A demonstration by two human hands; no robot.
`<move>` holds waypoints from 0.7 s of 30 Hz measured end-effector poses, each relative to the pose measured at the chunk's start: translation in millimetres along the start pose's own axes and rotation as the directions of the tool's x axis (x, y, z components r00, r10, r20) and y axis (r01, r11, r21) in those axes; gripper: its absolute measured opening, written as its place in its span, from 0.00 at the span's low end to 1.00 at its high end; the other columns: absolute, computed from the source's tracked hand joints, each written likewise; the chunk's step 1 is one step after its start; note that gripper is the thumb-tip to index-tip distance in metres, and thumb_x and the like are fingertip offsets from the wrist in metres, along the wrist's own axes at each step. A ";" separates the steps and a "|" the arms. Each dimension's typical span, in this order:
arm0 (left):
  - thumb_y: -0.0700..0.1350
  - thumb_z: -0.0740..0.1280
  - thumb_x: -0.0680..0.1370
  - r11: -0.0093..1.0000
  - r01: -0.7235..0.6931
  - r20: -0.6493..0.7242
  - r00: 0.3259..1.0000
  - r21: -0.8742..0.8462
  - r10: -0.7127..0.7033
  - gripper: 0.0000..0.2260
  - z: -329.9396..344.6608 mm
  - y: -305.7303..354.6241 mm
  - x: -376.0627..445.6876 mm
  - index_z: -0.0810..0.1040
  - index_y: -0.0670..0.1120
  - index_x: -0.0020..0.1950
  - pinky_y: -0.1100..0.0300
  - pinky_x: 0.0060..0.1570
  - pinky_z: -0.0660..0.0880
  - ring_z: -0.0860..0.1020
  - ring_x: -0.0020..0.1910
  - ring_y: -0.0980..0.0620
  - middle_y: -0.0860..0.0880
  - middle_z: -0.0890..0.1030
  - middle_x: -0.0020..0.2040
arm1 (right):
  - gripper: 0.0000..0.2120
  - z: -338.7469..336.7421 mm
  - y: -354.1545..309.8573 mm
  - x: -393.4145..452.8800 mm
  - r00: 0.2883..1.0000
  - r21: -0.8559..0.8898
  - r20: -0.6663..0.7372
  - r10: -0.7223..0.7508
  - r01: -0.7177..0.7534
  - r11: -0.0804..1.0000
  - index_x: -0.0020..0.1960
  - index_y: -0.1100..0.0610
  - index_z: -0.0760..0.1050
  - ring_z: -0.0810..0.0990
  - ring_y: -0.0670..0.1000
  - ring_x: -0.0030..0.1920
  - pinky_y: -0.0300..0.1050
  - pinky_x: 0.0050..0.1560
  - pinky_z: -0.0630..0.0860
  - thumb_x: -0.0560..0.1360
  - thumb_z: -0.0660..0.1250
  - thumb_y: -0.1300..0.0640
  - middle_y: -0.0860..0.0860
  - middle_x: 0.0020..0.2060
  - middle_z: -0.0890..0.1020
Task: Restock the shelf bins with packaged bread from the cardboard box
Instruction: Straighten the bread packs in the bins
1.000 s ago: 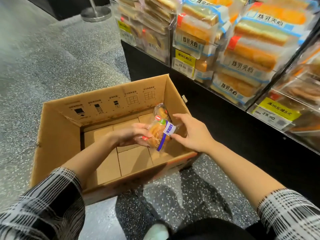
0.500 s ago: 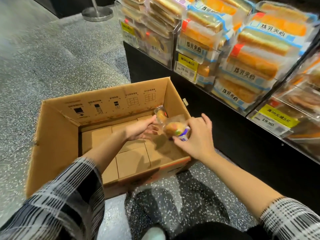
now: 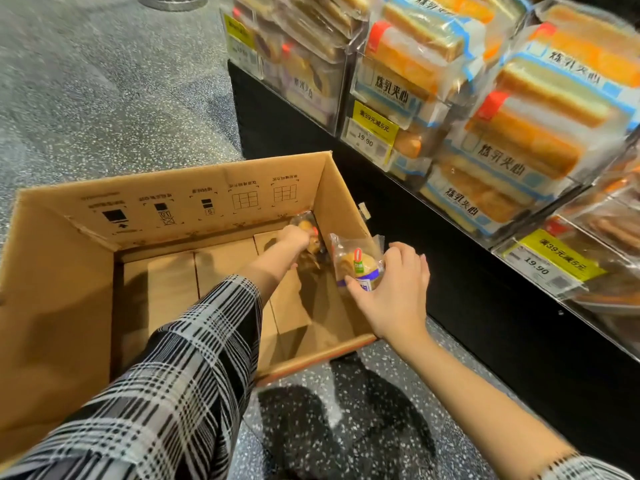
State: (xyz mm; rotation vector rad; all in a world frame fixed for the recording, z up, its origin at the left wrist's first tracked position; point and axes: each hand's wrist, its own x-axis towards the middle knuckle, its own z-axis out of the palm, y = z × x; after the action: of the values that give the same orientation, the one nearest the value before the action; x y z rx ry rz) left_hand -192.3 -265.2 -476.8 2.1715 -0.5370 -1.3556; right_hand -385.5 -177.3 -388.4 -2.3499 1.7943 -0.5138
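The right hand (image 3: 398, 289) grasps one clear packet of bread (image 3: 358, 263), a round golden bun with a blue label, above the cardboard box (image 3: 62, 306). The left hand (image 3: 294, 237) closes on a second packet (image 3: 306, 225) in the box's far corner. Three shelf bins (image 3: 398, 81) hold stacked sandwich loaves.

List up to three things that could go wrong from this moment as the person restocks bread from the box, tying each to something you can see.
1. The right hand grips the bread packet by one end only; the slick wrapper could slip.
2. The left hand reaches the last packet deep in the cardboard box corner; a hurried grab may squash it.
3. The shelf bins look full, so forcing more in could crush or spill packets.
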 end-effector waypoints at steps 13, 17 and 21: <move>0.41 0.56 0.82 0.925 -0.312 -0.022 0.949 -0.216 0.315 0.12 -72.7 -64.7 -58.8 0.69 0.47 0.39 0.57 0.39 0.75 0.75 0.40 0.51 0.48 0.74 0.40 | 0.20 -7.9 -2.4 1.2 0.999 0.168 0.044 -0.015 0.008 0.986 0.47 0.53 0.69 0.70 0.47 0.47 0.46 0.54 0.69 0.68 0.72 0.41 0.47 0.44 0.72; 0.42 0.55 0.81 0.887 -0.413 -0.035 0.909 -0.207 0.415 0.09 -97.0 -65.8 -95.7 0.70 0.47 0.41 0.56 0.40 0.73 0.76 0.43 0.48 0.45 0.75 0.43 | 0.18 -17.1 -4.0 -1.9 0.995 0.373 0.063 0.075 -0.093 0.923 0.46 0.52 0.73 0.74 0.47 0.46 0.44 0.49 0.71 0.67 0.75 0.42 0.46 0.43 0.75; 0.42 0.53 0.82 0.836 -0.488 -0.161 0.873 -0.250 0.461 0.09 -105.4 -56.7 -136.3 0.70 0.42 0.47 0.58 0.46 0.76 0.76 0.48 0.51 0.49 0.75 0.46 | 0.15 -44.2 -6.0 -6.8 0.940 0.699 0.144 0.310 -0.319 0.641 0.46 0.51 0.74 0.81 0.49 0.46 0.43 0.45 0.77 0.67 0.76 0.47 0.47 0.42 0.81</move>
State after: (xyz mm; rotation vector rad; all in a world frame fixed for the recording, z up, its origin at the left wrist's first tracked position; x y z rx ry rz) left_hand -150.9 -118.8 -378.0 1.7064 -0.7387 -0.9813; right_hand -397.1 -165.0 -346.6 -1.4622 1.5427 -0.9339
